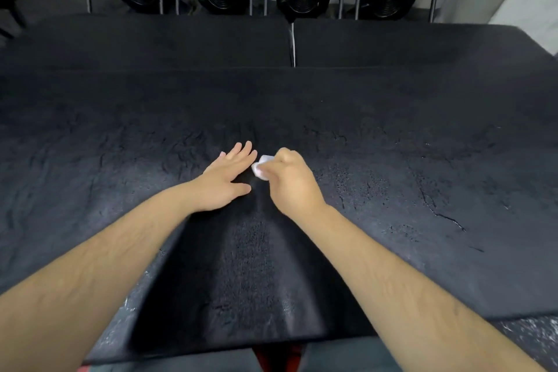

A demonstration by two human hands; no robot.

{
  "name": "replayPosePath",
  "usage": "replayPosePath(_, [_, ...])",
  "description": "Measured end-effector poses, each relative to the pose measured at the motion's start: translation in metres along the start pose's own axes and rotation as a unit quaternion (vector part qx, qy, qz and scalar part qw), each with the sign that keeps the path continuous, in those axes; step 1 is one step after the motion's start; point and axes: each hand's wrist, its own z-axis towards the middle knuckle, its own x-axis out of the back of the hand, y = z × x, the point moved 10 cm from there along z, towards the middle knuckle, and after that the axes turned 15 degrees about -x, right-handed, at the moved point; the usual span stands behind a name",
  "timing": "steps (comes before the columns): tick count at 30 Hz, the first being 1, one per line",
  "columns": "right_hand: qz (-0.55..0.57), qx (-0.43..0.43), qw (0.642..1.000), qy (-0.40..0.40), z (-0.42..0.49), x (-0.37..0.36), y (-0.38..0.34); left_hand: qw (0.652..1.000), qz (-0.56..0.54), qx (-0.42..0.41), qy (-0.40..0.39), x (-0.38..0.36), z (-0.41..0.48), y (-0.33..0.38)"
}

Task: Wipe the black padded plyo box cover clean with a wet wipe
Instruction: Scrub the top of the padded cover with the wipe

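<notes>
Cracked black padded cover (392, 160), right hand (294, 187) grip holding crumpled white wipe (260, 169), left hand (225, 181) flat.

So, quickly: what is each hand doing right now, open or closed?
Left hand: open, fingers straight, flat on the black padded box cover.
Right hand: closed around the small white crumpled wet wipe.

Left hand (225, 178) and right hand (294, 184) join bare forearms (99, 251), above greyish trousers (347, 356).

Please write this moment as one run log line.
left hand: flat on cover | right hand: grips wet wipe on cover | step: wiping
</notes>
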Motion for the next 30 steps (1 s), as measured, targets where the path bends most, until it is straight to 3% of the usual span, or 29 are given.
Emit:
replayPosePath(3, [-0.028,-0.123,0.992,0.031,0.023,0.021,0.035,1.000,-0.016,0.006,-0.011,-0.002,0.000,0.000])
replayPosePath(4, [-0.043,-0.129,0.990,0.041,0.018,0.023,0.029,1.000,-0.019,0.006,-0.011,-0.002,0.000,0.000])
replayPosePath(9, [-0.054,0.012,0.998,0.031,-0.022,-0.004,-0.007,1.000,-0.021,0.011,-0.004,-0.001,-0.001,-0.002])
replayPosePath(14, [-0.033,-0.095,0.992,0.070,-0.005,0.023,0.017,0.999,-0.033,0.016,-0.002,-0.001,-0.002,0.003])
replayPosePath(19, [-0.023,-0.048,0.996,0.074,-0.032,0.002,0.002,0.999,-0.034,0.005,0.014,-0.001,-0.002,0.001])
replayPosePath(23, [0.028,-0.076,0.994,0.079,-0.036,0.006,0.009,0.999,-0.014,0.000,0.033,-0.001,0.001,-0.002])
replayPosePath(27, [-0.041,-0.055,0.996,0.053,-0.025,0.008,0.003,0.999,-0.008,-0.004,0.036,-0.001,0.002,-0.005])
replayPosePath(30, [-0.057,-0.118,0.990,0.060,0.003,0.020,0.018,0.999,-0.016,-0.003,0.038,-0.001,0.002,-0.006])
